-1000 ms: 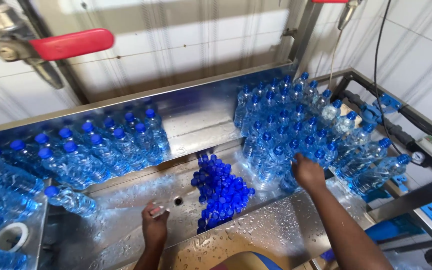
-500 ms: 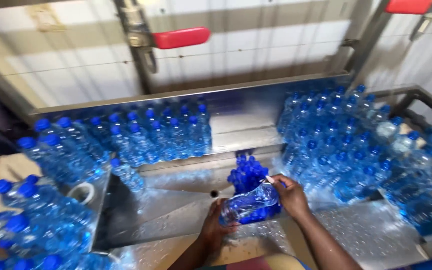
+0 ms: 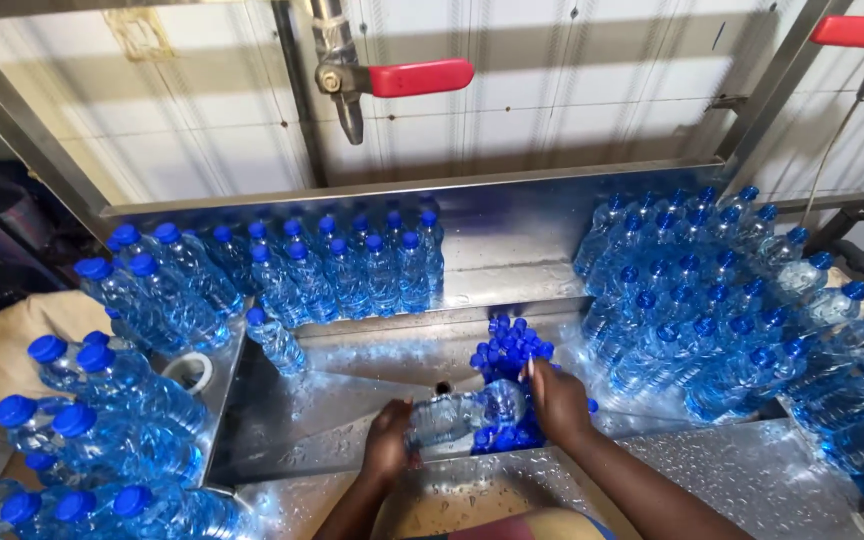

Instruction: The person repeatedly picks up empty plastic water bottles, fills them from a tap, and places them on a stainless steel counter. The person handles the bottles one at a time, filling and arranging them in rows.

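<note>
A clear blue water bottle lies sideways between my two hands over the wet steel trough. My left hand grips its neck end. My right hand holds its base end, right beside a heap of loose blue caps. Whether the bottle carries a cap is hidden by my left hand.
Several capped blue bottles stand in a block at the back left, more at the near left, and a big cluster on the right. Two red-handled valves hang above. A tape roll sits at the left.
My right hand came off the right-hand bottle cluster with one bottle, and my left hand rose from the trough to take its other end. The view has shifted left.
</note>
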